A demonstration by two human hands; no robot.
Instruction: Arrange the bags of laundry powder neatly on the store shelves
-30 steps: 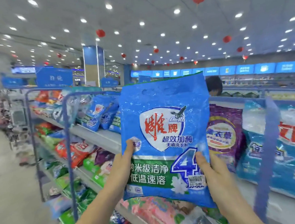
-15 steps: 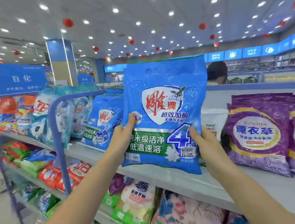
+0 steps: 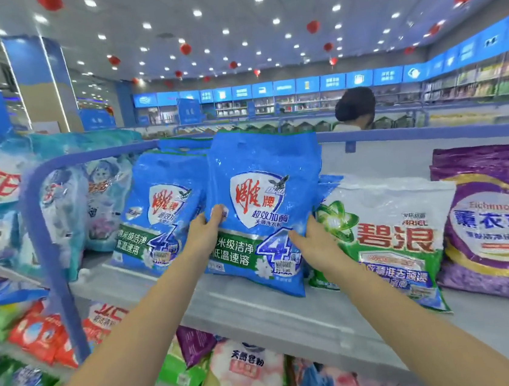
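1. Hands hold the one thing between them; the left hand (image 3: 202, 235) grips the left edge of the blue bag (image 3: 266, 197) with the thumb laid across its front; the right hand (image 3: 314, 244) grips the lower right edge, thumb on the front, the other fingers hidden behind.
2. Both arms reach forward and slightly up, nearly straight, forearms converging on the bag.
3. The bag stands upright, print facing out, over the top shelf (image 3: 260, 312); it sits between a matching blue bag (image 3: 160, 213) just to its left and a green-and-white bag (image 3: 388, 241) to its right, whose upper left corner it overlaps; whether its lower edge rests on the board or hangs just above, I cannot tell.
4. Judged from this, the placing is nearly done; the bag is in its slot beside its own kind; what seems left is to settle it, square it with its neighbour, and let go; the green-and-white bag leans back and may want straightening too.
5. Further out, a purple bag (image 3: 497, 222) lies at the right end of the shelf; more bags crowd the lower shelves (image 3: 245, 374), some askew; a blue rail (image 3: 49, 254) frames the left bay; a person (image 3: 354, 108) is beyond the shelving.
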